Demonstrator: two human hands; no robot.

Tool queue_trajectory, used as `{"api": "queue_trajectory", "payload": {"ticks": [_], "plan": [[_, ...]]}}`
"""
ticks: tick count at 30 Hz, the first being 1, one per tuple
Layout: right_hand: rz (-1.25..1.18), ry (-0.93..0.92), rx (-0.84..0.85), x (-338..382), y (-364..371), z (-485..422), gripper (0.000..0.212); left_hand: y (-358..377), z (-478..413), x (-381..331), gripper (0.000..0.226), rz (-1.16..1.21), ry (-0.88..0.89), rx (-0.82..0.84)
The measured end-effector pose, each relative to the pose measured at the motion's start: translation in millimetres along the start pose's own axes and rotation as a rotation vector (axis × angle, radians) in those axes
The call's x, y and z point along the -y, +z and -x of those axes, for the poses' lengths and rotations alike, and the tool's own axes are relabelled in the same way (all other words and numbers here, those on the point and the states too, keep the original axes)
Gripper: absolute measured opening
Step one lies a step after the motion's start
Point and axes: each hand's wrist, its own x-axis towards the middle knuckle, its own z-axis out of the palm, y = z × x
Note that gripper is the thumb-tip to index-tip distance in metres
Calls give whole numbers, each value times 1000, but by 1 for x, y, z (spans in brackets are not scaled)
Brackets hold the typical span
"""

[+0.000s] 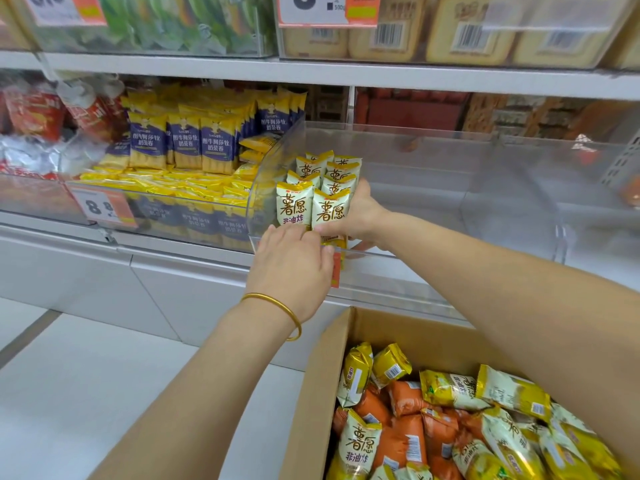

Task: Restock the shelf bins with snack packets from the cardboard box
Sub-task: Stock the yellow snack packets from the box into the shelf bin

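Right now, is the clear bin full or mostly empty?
Mostly empty: the bin has two short rows of upright packets at its left end; the rest is bare.

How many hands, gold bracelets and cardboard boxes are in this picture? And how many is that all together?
Hands: 2, the left hand and the right hand, which grips snack packets.
Gold bracelet: 1, on the left wrist.
Cardboard box: 1.
Total: 4.

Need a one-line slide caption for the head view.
Restocking: right hand grips upright packets in the clear bin, left hand at their base, box below.
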Motion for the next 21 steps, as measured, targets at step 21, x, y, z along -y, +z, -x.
{"api": "queue_trajectory", "payload": {"ticks": [21], "plan": [[127, -373, -177, 10, -55, 107, 66, -10, 12, -4, 50, 101, 105, -190]]}}
